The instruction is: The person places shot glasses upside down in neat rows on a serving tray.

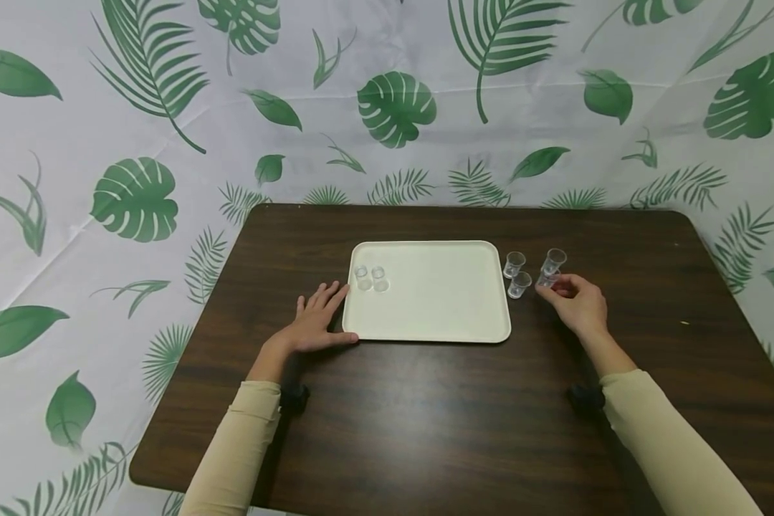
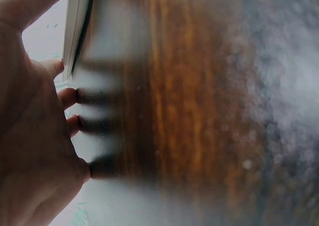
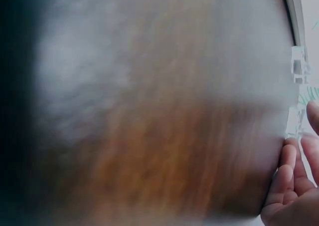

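Right hand [image 1: 577, 304]: thumb and index pinching a clear cup [image 1: 545, 280], to the right of the tray. Can't tell if that cup is off the table. Another clear cup, the back cup [image 1: 556, 257], is just behind it; they overlap in the head view, can't tell if they touch. Two more, the rear cup [image 1: 514, 265] and the front cup [image 1: 519, 285], stand upright between my pinch and the right edge of the tray, near that edge.

Left hand [image 1: 312, 322]: fingers spread, at the left end of the cream tray [image 1: 438, 297], thumb at its near-left corner. Two clear cups [image 1: 361, 272] sit side by side on the tray near its left edge; they look upside down.

Tray lies flat on the dark wood table [image 1: 426, 416]. Leaf-print cloth [image 1: 393, 172] behind. Both my sleeves [image 1: 235, 441] are beige. Right wrist view is mostly blurred tabletop.
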Motion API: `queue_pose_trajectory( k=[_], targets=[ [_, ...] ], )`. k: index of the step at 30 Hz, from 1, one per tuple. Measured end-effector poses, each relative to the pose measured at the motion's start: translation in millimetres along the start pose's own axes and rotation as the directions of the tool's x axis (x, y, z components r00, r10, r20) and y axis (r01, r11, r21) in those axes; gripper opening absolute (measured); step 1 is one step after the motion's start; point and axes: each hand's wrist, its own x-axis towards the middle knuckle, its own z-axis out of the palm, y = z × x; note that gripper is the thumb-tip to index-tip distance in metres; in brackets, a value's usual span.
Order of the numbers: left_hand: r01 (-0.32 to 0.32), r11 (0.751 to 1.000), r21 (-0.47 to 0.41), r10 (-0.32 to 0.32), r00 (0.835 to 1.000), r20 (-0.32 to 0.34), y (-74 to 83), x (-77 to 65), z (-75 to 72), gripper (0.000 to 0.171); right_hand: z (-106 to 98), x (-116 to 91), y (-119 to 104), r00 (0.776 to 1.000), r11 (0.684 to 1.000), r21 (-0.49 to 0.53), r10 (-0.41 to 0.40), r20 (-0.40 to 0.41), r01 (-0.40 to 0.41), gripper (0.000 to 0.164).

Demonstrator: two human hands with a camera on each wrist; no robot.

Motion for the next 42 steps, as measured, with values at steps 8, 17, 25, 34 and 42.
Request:
queue_pose_trajectory(
  k=[8, 17, 25, 34, 42],
  targets=[
    [0.005, 1.0, 0.005, -0.005, 1.0, -0.002, 1.8, -1.5, -1.5, 0.104, 1, -4, 6, 0.997, 0.996, 0.061, -0.071, 0.033, 0.068, 0.044],
    [-0.004, 1.0, 0.003, 0.004, 1.0, -0.007, 2.0, -0.5, 0.0, 0.104, -1, -10, 8, 0.998, 0.984, 0.174, -0.045, 0.037, 0.038, 0.045],
    [-0.003, 1.0, -0.002, 0.003, 1.0, -0.01, 1.1, -0.9, 0.5, 0.103, -7, -15, 2, 0.999, 0.917, 0.397, 0.016, 0.047, -0.033, 0.035],
    [-0.002, 1.0, -0.003, 0.002, 1.0, -0.006, 1.6, 1.9, -1.0, 0.104, -15, -14, -16, 0.971, 0.58, 0.796, 0.237, 0.035, -0.17, 0.029],
    [0.006, 1.0, 0.0, -0.006, 1.0, 0.003, 0.8, 1.6, -0.5, 0.104, -19, -14, -38, 0.979, 0.33, 0.939, 0.202, 0.028, -0.095, 0.038]
  ],
)
